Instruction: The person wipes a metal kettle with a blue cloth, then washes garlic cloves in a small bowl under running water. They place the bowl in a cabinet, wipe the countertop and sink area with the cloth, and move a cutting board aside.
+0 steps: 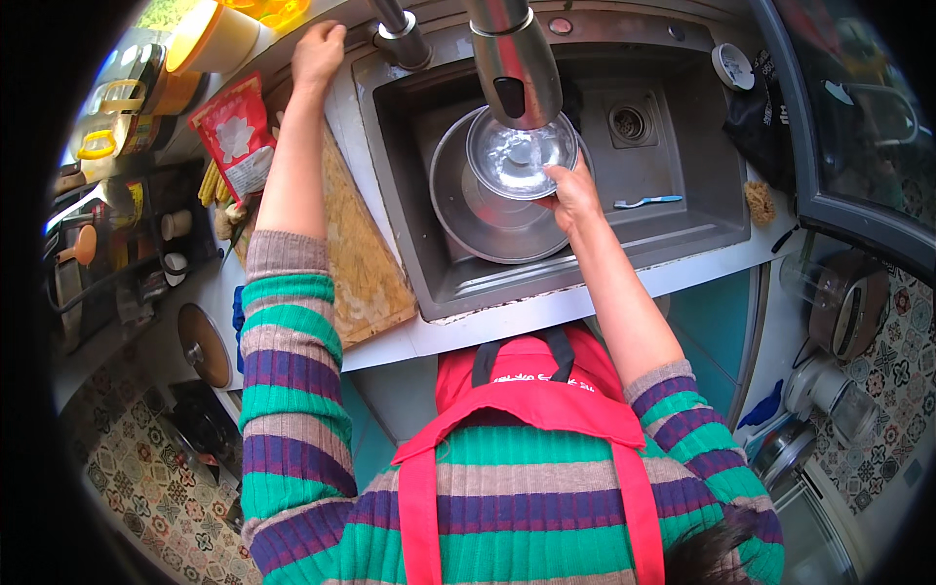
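My right hand point(574, 194) grips the rim of a small metal bowl point(504, 164) with water in it, under the head of a pull-out faucet point(519, 73). A wide metal basin point(468, 238) sits below it in the dark sink point(658, 241). My left hand point(319, 55) is at the ledge behind the sink, left of the faucet's base point(404, 44), its fingers curled; whether it holds anything I cannot tell. A blue and white toothbrush point(649, 202) lies in the sink, to the right of the basin.
A wooden cutting board point(365, 270) lies left of the sink, beside a red food pouch point(238, 139) and corn cobs point(213, 183). Jars point(124, 102) stand farther left. At the right are a brown scrubber point(759, 203), a white round dish point(733, 67) and a dark-framed window point(804, 146).
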### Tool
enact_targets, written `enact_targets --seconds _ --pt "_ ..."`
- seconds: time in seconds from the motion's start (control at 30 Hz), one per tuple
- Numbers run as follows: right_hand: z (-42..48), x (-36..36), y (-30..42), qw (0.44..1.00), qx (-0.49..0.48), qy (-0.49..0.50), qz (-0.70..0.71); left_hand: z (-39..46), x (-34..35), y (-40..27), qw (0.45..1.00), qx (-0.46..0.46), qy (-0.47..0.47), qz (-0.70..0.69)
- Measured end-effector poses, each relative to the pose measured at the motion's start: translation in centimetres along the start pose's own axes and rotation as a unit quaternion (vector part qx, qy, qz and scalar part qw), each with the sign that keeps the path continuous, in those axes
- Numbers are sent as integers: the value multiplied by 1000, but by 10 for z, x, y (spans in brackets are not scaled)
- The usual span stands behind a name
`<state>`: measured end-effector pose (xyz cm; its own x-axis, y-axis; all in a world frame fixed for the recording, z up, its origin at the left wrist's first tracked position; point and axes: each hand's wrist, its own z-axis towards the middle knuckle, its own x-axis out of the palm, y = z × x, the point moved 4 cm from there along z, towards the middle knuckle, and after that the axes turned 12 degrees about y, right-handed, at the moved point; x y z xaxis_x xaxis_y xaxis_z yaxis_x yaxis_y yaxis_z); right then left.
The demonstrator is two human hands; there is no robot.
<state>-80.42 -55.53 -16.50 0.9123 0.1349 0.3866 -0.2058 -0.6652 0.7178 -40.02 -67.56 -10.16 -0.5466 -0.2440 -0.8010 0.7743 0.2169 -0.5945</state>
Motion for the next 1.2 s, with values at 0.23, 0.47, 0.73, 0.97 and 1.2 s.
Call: enact_targets --seconds 0.23,0.47,0.73,0.97,1.2 --pt "-17 13 20 998 -17 4 58 -68 22 -46 999 -36 -19 -14" --pt "-29 10 23 995 -70 27 -58 -213 62 -165 953 270 139 -5" --pt "-43 18 13 996 -82 -6 -35 -261 98 -186 962 140 166 164" --pt "-52 14 11 996 -85 21 -35 -271 96 -174 959 165 211 96" --pt "-56 3 11 996 -58 26 -64 -275 90 -171 934 214 265 109"
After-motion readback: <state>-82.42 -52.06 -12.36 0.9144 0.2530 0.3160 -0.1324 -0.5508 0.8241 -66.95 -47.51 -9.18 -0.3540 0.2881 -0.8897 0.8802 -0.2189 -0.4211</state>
